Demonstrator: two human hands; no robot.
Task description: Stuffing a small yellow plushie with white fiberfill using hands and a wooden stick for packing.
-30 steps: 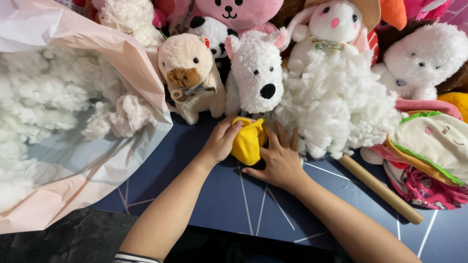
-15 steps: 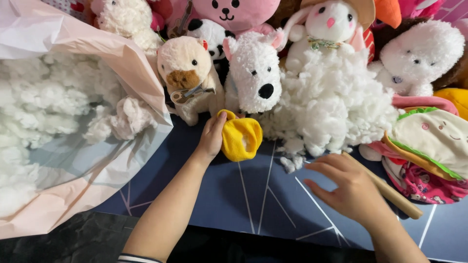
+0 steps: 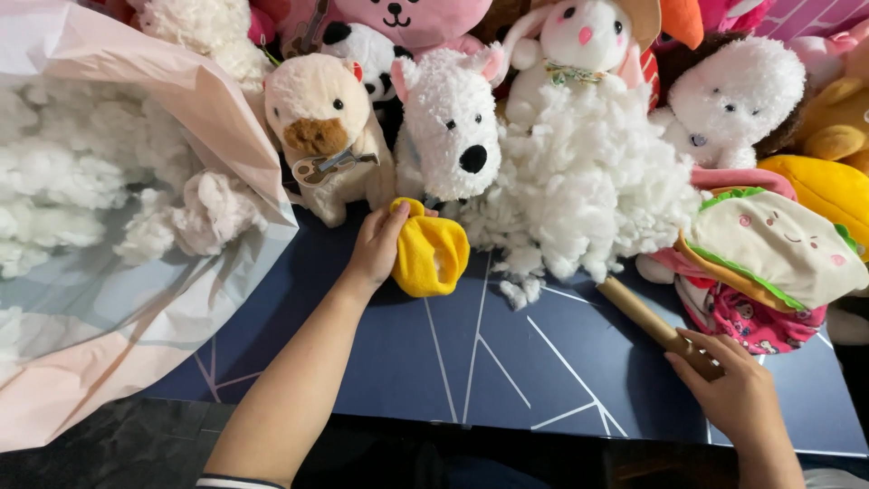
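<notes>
Under the left hand (image 3: 376, 249), gripped yellow pouch (image 3: 433, 257); right hand (image 3: 738, 389) grasping wooden stick (image 3: 656, 326).

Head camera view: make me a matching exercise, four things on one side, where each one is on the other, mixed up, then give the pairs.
Things:
1. yellow fabric piece
2. wooden stick
3. loose white stuffing pile
4. pink bag of stuffing

Places:
A. far left of the table
B. under the right hand
C. held by the left hand
D. in front of the plush toys, centre

Pairs: 1-C, 2-B, 3-D, 4-A
</notes>
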